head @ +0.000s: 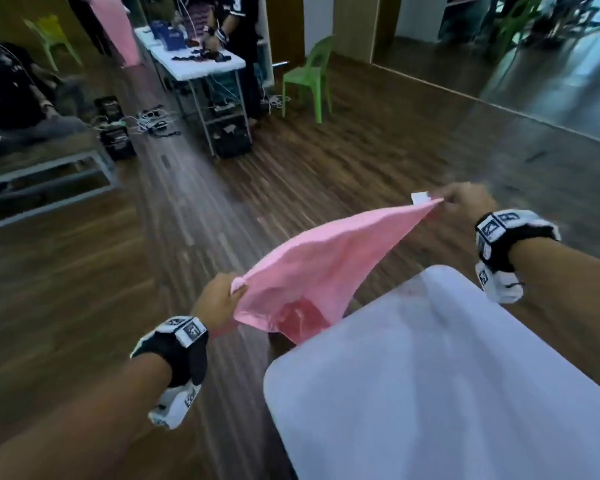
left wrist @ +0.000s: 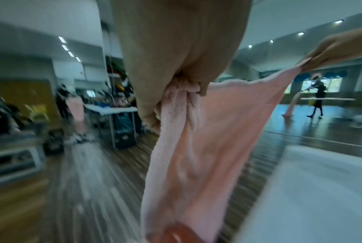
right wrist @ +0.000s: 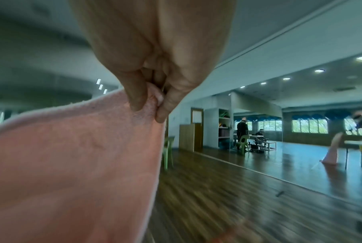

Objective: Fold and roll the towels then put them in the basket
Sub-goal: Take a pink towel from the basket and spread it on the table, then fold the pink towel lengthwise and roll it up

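Pink towel (head: 312,258) stretched in the air between both hands, left hand (head: 217,301) bunching one corner in curled fingers, right hand (head: 468,202) pinching the other corner, white table (head: 430,393) below the right wrist

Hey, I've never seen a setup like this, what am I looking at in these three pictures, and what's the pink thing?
No machine here: a person wears one camera on the head and one on each wrist. The head view looks down at both arms. The left hand grips one bunched corner of a pink towel, and the right hand pinches another, stretching it in the air beyond the white table. The other two pictures are close-ups from the wrists, showing each grip. No basket is clearly visible.
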{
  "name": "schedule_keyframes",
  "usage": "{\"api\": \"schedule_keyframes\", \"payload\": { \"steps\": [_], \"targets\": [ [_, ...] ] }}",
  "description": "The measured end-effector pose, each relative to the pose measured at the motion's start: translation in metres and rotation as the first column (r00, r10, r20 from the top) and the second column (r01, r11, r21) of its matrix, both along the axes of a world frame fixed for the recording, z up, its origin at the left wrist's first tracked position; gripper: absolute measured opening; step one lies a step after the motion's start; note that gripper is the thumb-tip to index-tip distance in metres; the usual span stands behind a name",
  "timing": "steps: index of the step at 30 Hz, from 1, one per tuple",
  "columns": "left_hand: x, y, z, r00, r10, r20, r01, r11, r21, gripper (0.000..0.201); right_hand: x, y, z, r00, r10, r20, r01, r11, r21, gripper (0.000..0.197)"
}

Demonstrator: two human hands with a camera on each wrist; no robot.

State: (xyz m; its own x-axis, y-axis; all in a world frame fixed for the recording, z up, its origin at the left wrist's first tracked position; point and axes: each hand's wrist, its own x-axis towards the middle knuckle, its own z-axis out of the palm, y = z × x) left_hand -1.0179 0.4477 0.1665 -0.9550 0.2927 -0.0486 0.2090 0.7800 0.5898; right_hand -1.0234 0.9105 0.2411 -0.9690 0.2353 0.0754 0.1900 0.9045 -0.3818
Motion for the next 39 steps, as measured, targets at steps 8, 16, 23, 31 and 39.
{"api": "schedule_keyframes", "payload": {
  "steps": [8, 16, 23, 31, 39],
  "targets": [
    [0.289, 0.149, -0.154, 0.842, -0.423, 0.335, 0.387, 0.906, 0.172, 0.034, 0.313, 0.087, -0.196, 0.646, -0.279, 0.711, 0.027, 0.939, 0.344, 0.031],
    [0.352, 0.167, -0.161, 0.948, -0.265, 0.177, 0.305, 0.916, -0.26, 0.096, 0.397, 0.07, -0.221, 0.82, -0.296, 0.489, 0.196, 0.949, 0.246, 0.055],
    [0.356, 0.19, -0.196, 0.895, -0.276, 0.35, 0.419, 0.791, -0.446, 0.126, 0.394, 0.028, -0.256, 0.734, -0.158, 0.661, 0.188, 0.982, 0.026, 0.096],
    [0.55, 0.259, -0.198, 0.933, -0.203, 0.296, 0.314, 0.861, -0.399, 0.125, 0.555, 0.062, -0.249, 0.75, -0.112, 0.652, 0.179, 0.983, -0.036, 0.104],
    [0.783, 0.342, -0.194, 0.905, -0.271, 0.329, 0.378, 0.866, -0.326, 0.131, 0.8, 0.12, -0.246, 0.717, -0.202, 0.668, 0.303, 0.952, -0.037, 0.107]
  ]
}}
